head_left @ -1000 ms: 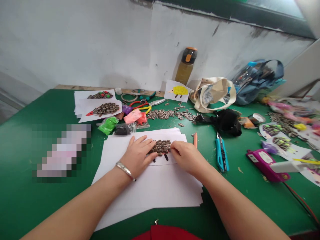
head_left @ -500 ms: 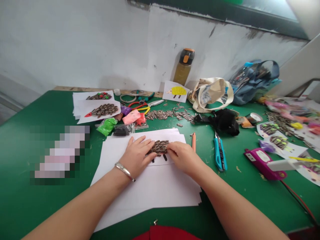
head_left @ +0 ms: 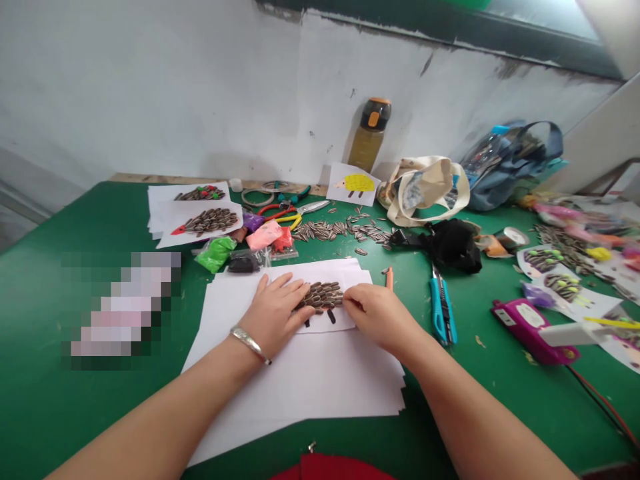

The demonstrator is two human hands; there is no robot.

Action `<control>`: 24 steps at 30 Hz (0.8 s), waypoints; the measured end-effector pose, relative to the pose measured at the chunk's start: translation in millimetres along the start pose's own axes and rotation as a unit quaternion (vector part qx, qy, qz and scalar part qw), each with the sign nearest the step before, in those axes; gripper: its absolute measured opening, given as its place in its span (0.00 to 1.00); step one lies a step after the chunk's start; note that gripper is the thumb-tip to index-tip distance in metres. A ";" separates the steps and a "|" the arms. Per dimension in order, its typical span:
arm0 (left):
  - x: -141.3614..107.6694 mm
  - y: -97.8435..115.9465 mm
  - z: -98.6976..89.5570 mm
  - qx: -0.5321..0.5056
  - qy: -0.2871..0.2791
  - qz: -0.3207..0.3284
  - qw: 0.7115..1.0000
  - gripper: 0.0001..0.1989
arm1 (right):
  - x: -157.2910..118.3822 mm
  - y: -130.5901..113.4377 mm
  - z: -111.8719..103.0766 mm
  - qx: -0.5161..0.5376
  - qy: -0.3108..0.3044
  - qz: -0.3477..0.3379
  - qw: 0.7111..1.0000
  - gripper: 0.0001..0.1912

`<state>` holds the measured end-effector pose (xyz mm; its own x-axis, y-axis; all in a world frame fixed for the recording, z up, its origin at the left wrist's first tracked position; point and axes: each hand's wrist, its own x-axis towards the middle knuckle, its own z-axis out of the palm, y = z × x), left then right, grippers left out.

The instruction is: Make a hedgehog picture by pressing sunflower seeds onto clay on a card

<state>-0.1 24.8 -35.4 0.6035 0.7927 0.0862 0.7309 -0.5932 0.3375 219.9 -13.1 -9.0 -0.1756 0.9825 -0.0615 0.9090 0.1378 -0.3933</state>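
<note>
In front of me, a cluster of striped sunflower seeds [head_left: 323,295] covers a hedgehog-like picture on a small white sheet [head_left: 320,325] with two short black legs. It lies on a stack of larger white paper [head_left: 295,380]. My left hand [head_left: 274,308] rests flat with its fingers spread, thumb and fingertips at the left side of the seeds. My right hand [head_left: 377,312] is pinched at the right edge of the cluster. Whatever sits between those fingertips is hidden or too small to make out.
Loose sunflower seeds [head_left: 345,231], bags of coloured clay [head_left: 215,253] and pliers [head_left: 287,212] lie beyond the paper. To the right are an orange tool [head_left: 389,278], a blue utility knife [head_left: 443,310] and a magenta glue gun [head_left: 533,330]. A bottle [head_left: 369,137] and cloth bag [head_left: 425,190] stand near the wall.
My right hand has shifted slightly right, uncovering more of the seed cluster's right end. My left hand stays in place on the paper.
</note>
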 end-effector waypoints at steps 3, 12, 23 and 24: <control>-0.3 -0.3 0.7 0.002 0.002 0.000 1.000 0.18 | 1.1 2.8 -1.2 0.003 0.008 0.009 1.000 0.14; -0.4 -1.1 1.4 0.000 0.007 0.003 1.000 0.19 | 4.9 1.5 3.6 -0.009 0.009 0.037 0.999 0.15; -0.7 -0.7 0.9 0.002 0.004 0.002 1.000 0.19 | 8.0 2.4 9.0 0.029 0.017 0.055 0.998 0.15; -0.7 -0.7 0.9 0.002 0.003 0.002 1.000 0.19 | 7.9 2.4 9.1 0.030 0.017 0.055 0.998 0.15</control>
<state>-0.7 24.5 -36.5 0.6040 0.7916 0.0927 0.7302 -0.5962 0.3337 217.3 -6.1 -18.7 -0.0625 0.9951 -0.0770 0.8976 0.0223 -0.4403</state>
